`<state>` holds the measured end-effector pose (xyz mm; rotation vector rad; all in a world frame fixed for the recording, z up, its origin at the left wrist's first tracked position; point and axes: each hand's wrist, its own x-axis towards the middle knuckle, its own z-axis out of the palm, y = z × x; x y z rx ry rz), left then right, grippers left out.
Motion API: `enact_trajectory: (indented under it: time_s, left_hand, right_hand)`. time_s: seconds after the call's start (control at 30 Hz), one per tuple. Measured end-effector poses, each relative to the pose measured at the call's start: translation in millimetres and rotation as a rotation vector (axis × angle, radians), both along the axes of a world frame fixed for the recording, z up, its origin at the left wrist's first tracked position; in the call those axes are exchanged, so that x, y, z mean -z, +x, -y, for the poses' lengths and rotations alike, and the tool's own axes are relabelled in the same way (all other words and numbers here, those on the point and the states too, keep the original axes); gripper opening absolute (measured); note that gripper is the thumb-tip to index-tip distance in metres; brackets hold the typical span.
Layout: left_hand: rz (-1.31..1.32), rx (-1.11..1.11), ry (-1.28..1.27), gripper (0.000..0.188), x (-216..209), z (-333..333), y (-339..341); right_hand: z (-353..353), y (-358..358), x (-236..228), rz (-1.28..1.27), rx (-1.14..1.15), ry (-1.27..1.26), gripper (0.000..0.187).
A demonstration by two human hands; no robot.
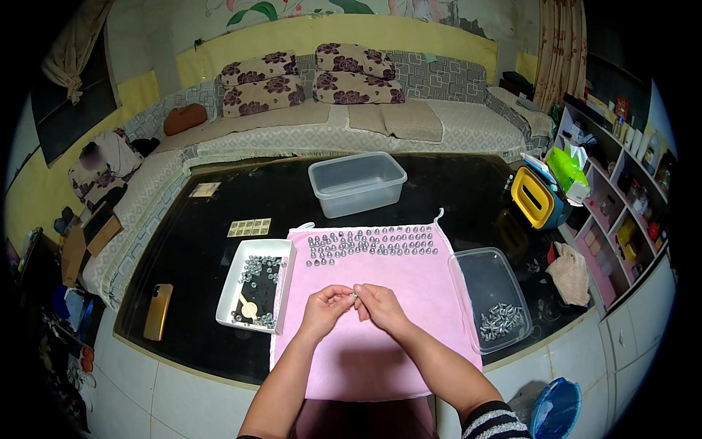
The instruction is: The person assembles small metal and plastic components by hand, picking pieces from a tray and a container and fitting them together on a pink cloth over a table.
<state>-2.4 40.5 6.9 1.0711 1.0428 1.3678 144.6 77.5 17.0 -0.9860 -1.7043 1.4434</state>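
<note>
Over the pink cloth (395,279), my left hand (322,309) and my right hand (382,306) meet fingertip to fingertip. Both are closed in a pinch on a small silver metal piece (355,295), mostly hidden by the fingers. Beyond them, small silver domed pieces (373,240) stand in several rows on the cloth; the nearest row is short and at the left. A white tray (287,274) beside the cloth's left edge holds loose silver ring-like parts (257,268) and a cream spoon-like tool (248,309). At the right, silver bolt-like parts (501,322) lie heaped in a shallow clear tray (491,274).
An open clear plastic box (358,194) stands behind the cloth on the black tabletop (248,179). A gold phone (158,313) and a printed sheet (249,227) lie left. A yellow-and-blue tissue box (537,199) stands far right; a blue bucket (557,410) is below.
</note>
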Motion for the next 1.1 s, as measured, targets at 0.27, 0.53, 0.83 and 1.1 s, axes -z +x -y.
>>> enact_trajectory:
  time_s: [0.27,0.53,0.83,1.1]
  left_hand:
    - [-0.002,0.001,0.011,0.012,3,-1,0]
    - [0.017,0.013,0.000,0.013,-2,1,1]
    - [0.007,0.009,-0.003,0.013,0,0,0]
    - [0.013,0.052,0.009,0.013,-1,1,-1]
  right_hand:
    - [-1,1,-1,0.073,-0.001,-0.029,0.039]
    - [-1,1,2,0.016,-0.026,0.010,0.037]
    - [-1,0,4,-0.027,-0.013,0.002,0.040]
    - [-7,3,6,-0.024,-0.090,-0.068,0.041]
